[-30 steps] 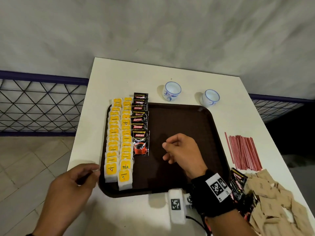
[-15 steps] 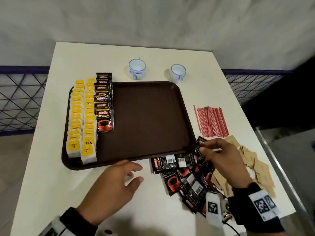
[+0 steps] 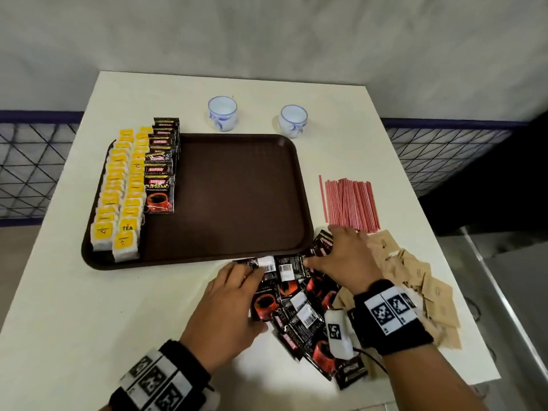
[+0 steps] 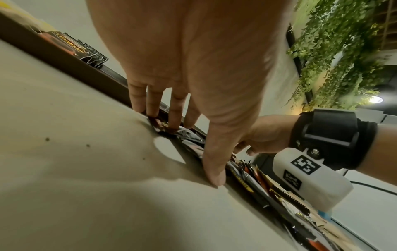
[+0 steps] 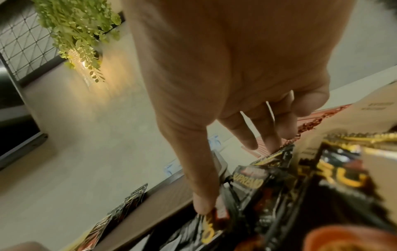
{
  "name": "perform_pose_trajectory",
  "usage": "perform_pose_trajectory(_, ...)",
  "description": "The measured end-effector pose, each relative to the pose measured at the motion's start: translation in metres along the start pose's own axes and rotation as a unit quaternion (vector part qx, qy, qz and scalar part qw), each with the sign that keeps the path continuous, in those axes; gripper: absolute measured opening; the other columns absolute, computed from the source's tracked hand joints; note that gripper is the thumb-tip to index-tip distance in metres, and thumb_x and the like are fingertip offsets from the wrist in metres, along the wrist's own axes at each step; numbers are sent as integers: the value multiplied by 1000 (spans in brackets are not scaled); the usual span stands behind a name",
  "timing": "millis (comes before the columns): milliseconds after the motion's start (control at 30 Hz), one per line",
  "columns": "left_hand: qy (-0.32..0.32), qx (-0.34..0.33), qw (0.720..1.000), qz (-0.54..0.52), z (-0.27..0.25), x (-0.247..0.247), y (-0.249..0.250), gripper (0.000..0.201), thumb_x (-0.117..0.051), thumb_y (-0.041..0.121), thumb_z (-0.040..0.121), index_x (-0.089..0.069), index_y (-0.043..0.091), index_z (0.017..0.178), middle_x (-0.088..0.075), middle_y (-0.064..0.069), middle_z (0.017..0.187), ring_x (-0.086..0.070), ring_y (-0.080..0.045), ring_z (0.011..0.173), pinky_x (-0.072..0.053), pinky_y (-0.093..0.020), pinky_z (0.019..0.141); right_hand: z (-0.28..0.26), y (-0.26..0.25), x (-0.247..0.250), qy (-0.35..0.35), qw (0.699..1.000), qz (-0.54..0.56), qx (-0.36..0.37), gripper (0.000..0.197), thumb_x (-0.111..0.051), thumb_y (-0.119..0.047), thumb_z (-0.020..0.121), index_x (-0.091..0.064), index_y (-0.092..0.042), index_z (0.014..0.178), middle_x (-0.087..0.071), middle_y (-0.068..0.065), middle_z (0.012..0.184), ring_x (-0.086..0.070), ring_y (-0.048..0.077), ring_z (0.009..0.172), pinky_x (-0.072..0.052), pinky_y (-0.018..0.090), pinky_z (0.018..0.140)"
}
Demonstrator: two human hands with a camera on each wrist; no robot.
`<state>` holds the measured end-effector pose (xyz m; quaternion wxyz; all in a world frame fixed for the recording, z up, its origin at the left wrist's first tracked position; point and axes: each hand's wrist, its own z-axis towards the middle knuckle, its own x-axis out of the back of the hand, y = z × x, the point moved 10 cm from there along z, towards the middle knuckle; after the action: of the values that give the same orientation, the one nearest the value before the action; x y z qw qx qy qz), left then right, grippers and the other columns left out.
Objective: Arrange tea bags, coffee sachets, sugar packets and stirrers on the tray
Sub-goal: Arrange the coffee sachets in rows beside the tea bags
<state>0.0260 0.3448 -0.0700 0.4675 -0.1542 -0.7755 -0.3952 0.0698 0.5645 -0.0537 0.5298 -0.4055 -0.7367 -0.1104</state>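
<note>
A brown tray (image 3: 237, 188) holds two rows of yellow tea bags (image 3: 118, 197) along its left side and a row of black coffee sachets (image 3: 160, 173) beside them. Loose coffee sachets (image 3: 299, 315) lie in a heap on the table off the tray's front right corner. My left hand (image 3: 237, 292) rests on the heap's left edge with straight fingers (image 4: 150, 108). My right hand (image 3: 329, 249) lies spread over the heap's far end, its thumb (image 5: 201, 203) pressing a sachet. Red stirrers (image 3: 350, 203) and brown sugar packets (image 3: 421, 277) lie to the right.
Two small white and blue cups (image 3: 222, 112) (image 3: 293, 121) stand behind the tray. The white table (image 3: 89, 321) ends just right of the sugar packets and close in front of the heap. A dark mesh railing (image 3: 29, 161) runs behind.
My right hand left the tray and came down on the loose coffee sachets. My left hand moved from the tray's front left corner across to the heap's left edge.
</note>
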Motion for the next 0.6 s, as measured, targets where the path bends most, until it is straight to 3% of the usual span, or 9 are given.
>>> perform_pose_trajectory(167, 4, -1, 1000, -14, -3, -3, 3, 89, -79, 47, 77, -35, 32, 153, -38, 10, 140, -34, -16, 136, -37, -29, 111, 2, 3, -7, -9, 999, 30, -1, 82, -81, -48, 74, -47, -13, 140, -43, 11, 142, -37, 33, 133, -37, 44, 109)
perform_pose_trajectory(233, 4, 5, 1000, -30, -5, -2, 1, 84, -79, 45, 78, -38, 35, 151, -30, 10, 146, -33, -14, 136, -38, -26, 110, 3, 7, -10, -13, 999, 44, -9, 76, -81, -51, 72, -53, -12, 131, -47, 11, 135, -41, 31, 129, -42, 43, 107)
perform_pose_trajectory(333, 3, 16, 999, -49, -6, -2, -2, 77, -81, 42, 76, -46, 36, 144, -17, 9, 160, -31, -15, 140, -39, -29, 112, 2, 9, -11, -15, 999, 26, -18, 69, -78, -56, 73, -56, -12, 122, -48, 9, 126, -41, 29, 124, -42, 40, 101)
perform_pose_trajectory(400, -1, 19, 999, -37, -4, -1, -3, 72, -81, 42, 74, -49, 34, 138, -21, 9, 161, -31, -17, 140, -38, -31, 112, 0, 6, -10, -8, 999, 30, -11, 64, -78, -53, 75, -57, -12, 119, -49, 8, 120, -42, 29, 121, -43, 39, 98)
perform_pose_trajectory(500, 12, 10, 1000, -17, -3, 1, -2, 63, -81, 44, 69, -54, 31, 125, -37, 12, 148, -36, -18, 130, -38, -29, 105, -2, -1, -11, -5, 998, 60, 5, 48, -80, -46, 75, -60, -16, 107, -53, 2, 107, -49, 27, 112, -46, 38, 93)
perform_pose_trajectory(600, 31, 4, 999, -18, -3, 5, -3, 55, -82, 44, 67, -53, 30, 111, -44, 14, 131, -39, -15, 121, -34, -25, 93, -2, -4, -14, -10, 996, 88, 14, 36, -80, -46, 73, -54, -26, 87, -61, 1, 99, -57, 25, 103, -48, 41, 97)
